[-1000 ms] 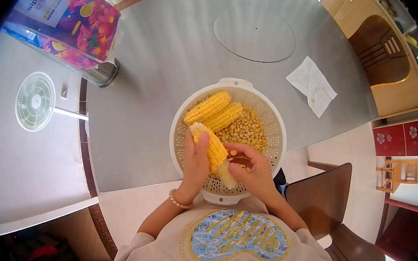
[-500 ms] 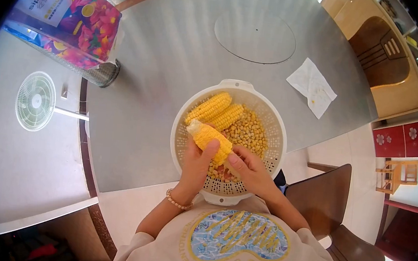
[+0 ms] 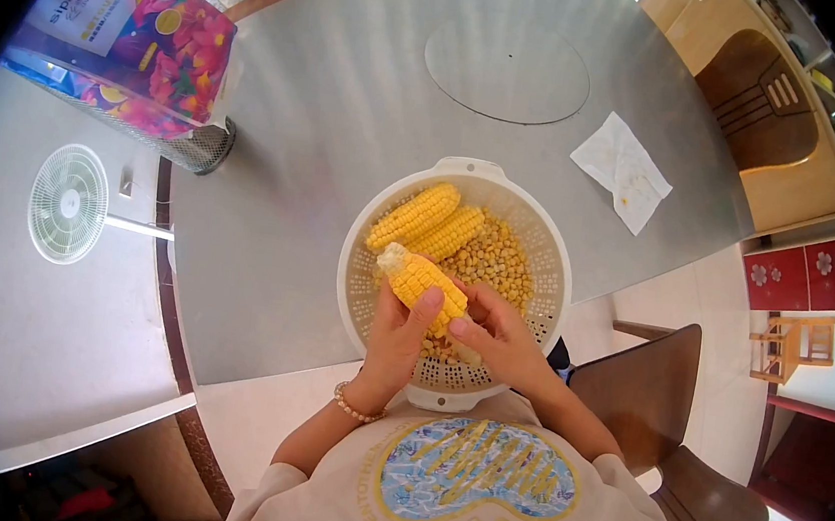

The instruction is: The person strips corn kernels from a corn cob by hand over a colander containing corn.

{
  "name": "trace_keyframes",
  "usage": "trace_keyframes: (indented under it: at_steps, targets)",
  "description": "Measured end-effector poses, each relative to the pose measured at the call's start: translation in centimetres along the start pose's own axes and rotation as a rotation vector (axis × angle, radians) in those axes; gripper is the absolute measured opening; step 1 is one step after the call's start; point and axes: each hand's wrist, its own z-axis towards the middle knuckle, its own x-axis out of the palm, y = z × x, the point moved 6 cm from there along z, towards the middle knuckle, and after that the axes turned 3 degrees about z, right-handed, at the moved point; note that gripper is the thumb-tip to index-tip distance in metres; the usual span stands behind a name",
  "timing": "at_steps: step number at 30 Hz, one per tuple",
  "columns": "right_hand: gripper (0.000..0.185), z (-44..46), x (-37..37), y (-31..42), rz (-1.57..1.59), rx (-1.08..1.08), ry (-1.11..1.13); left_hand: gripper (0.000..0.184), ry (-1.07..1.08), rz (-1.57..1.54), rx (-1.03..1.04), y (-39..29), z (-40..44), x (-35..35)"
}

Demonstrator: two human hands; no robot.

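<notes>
The right hand (image 3: 502,344), its fingers spread beside the cob's pale lower end a second ago, has closed around the lower part of the corn cob (image 3: 420,284), thumb now in front. That pale end, then in plain view, is now partly covered. The left hand (image 3: 395,339) has its thumb further down the rows, and loose kernels (image 3: 439,349) below the cob have come into view between the hands

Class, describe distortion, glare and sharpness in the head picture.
Head view: black corners and the bowed edge of the grey table suggest a wide-angle lens; head view: pale glare streaks its surface; head view: the held cob shows clear kernel rows, while shelf items at right look indistinct.
</notes>
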Motion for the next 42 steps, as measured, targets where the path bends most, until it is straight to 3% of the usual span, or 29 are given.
trace_keyframes:
  at_steps: [4, 10, 13, 15, 19, 21, 24, 30, 31, 33, 37, 39, 42]
  targets:
    - [0.045, 0.0, -0.2, -0.1, 0.000, 0.056, -0.026, 0.040, 0.044, 0.005, 0.026, 0.4, 0.1, -0.1]
    - [0.042, -0.3, 0.1, 0.2, -0.029, -0.028, -0.018, 0.034, -0.016, 0.038, 0.067, -0.5, 0.0, 0.3]
    - [0.039, -0.4, -0.1, 0.1, -0.084, -0.048, -0.042, 0.031, -0.015, -0.053, -0.024, -0.3, 0.1, 0.3]
    - [0.037, -0.4, -0.3, -0.5, 0.071, 0.036, -0.076, 0.029, -0.051, -0.011, -0.012, -0.1, 0.1, 0.1]
    - [0.040, -0.4, -0.7, -0.6, 0.282, -0.021, -0.005, 0.028, -0.022, -0.055, -0.019, -0.1, 0.1, 0.2]
    - [0.046, -0.4, -0.6, -0.1, -0.105, -0.039, -0.147, 0.028, -0.051, 0.011, 0.034, -0.4, 0.0, 0.1]
    - [0.042, -0.7, -0.2, 1.4, -0.280, -0.070, -0.231, 0.030, -0.066, 0.099, 0.087, -1.1, 0.0, 0.3]
    - [0.027, -1.1, 0.5, 2.0, -0.688, -0.152, -0.144, 0.033, -0.140, 0.147, 0.078, 0.1, 0.1, -0.8]
    - [0.027, -1.2, 0.5, 2.0, -0.688, -0.152, -0.145, 0.033, -0.140, 0.147, 0.078, 0.2, 0.0, -0.9]
    - [0.024, -1.5, -0.7, 1.2, -0.711, 0.090, -0.310, 0.035, -0.092, 0.229, 0.055, 0.5, -0.1, -0.8]
    - [0.025, -1.2, -1.5, 0.5, -0.457, 0.090, -0.340, 0.037, -0.086, 0.276, 0.099, 0.1, -0.4, -0.2]
    - [0.027, -1.3, -0.7, 2.1, -0.563, -0.270, -0.368, 0.037, -0.162, 0.110, 0.050, -0.3, -0.5, -0.2]
    - [0.029, -1.3, -0.1, 3.3, -0.651, -0.391, -0.275, 0.037, -0.185, 0.149, 0.119, -0.9, -0.4, 0.0]
